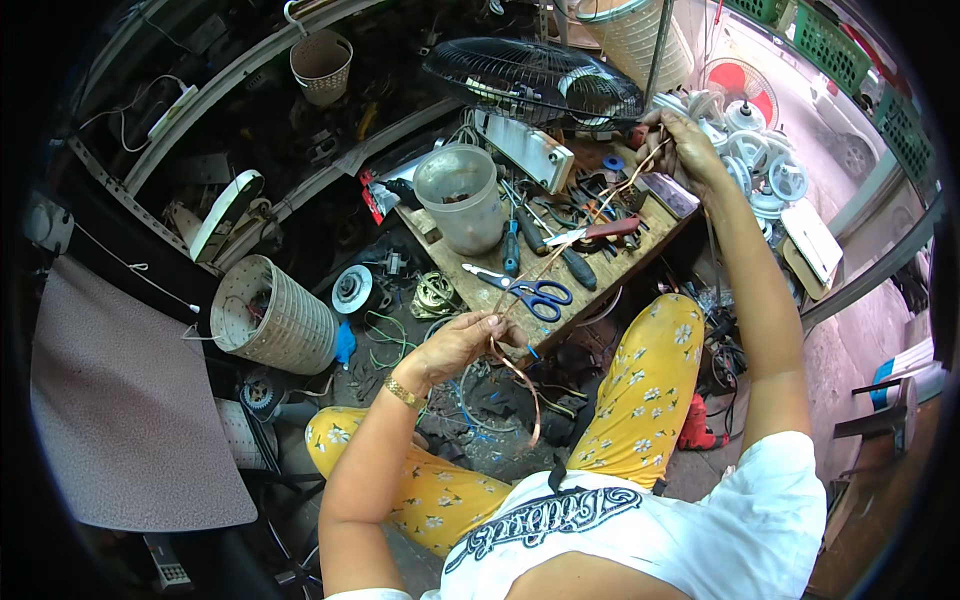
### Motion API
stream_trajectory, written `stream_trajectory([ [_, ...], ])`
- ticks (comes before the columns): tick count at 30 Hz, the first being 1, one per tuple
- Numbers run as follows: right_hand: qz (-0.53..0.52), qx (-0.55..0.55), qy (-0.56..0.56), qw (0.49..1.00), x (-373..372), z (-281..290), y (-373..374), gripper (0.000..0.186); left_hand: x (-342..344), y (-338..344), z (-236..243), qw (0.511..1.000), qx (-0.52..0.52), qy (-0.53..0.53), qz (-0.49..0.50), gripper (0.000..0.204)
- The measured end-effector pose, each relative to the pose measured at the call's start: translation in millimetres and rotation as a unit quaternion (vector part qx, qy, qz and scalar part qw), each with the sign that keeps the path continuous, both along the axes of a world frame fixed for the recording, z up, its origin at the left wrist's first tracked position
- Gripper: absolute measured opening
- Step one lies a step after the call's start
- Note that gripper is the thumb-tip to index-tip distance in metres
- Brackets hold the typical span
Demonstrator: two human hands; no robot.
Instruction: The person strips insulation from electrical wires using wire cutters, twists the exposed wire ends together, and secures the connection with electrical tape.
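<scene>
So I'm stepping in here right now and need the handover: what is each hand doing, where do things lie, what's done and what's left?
Left hand: pinches one end of the copper wire bundle, a loop hanging below.
Right hand: raised over the wooden board, grips the other end; the bundle runs taut between.
Blue-handled scissors, screwdrivers and plastic jar lie on the board.
Done: bundle stretched out. Left: cannot tell; scissors untouched.

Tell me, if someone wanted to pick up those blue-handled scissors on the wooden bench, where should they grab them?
Probably by the blue handle loops, coming from the near side. The scissors lie flat on the wooden bench, handles toward the person at the bench's near edge, blades pointing left and away. The loops look bare, while the left hand and right hand stretch a copper wire just above.
</scene>
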State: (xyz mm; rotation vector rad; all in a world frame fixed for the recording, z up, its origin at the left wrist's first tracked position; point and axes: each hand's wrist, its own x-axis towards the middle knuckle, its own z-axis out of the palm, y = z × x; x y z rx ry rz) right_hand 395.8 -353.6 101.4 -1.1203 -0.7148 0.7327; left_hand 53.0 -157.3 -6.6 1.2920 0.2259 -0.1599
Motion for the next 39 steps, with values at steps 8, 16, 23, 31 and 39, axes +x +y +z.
stream_trajectory([
  [8,-0.037,0.088,0.150,0.984,10,2,-11,0.028,-6,-1,-1,0.969,-0.232,0.045,-0.067,0.026],
  [16,-0.120,-0.046,0.042,0.991,16,5,-16,0.036,-12,-1,-5,0.973,-0.191,0.087,-0.097,0.028],
  [23,-0.037,-0.118,0.022,0.992,10,-7,-31,0.041,-13,0,-10,0.978,-0.160,0.124,-0.058,0.023],
  [31,-0.118,-0.202,-0.274,0.933,-7,8,-28,0.029,-12,0,-8,0.985,-0.031,0.125,-0.115,0.023],
  [39,-0.081,-0.280,-0.583,0.758,-4,-3,-75,0.029,-12,1,-9,0.994,0.074,0.068,-0.033,0.024],
])
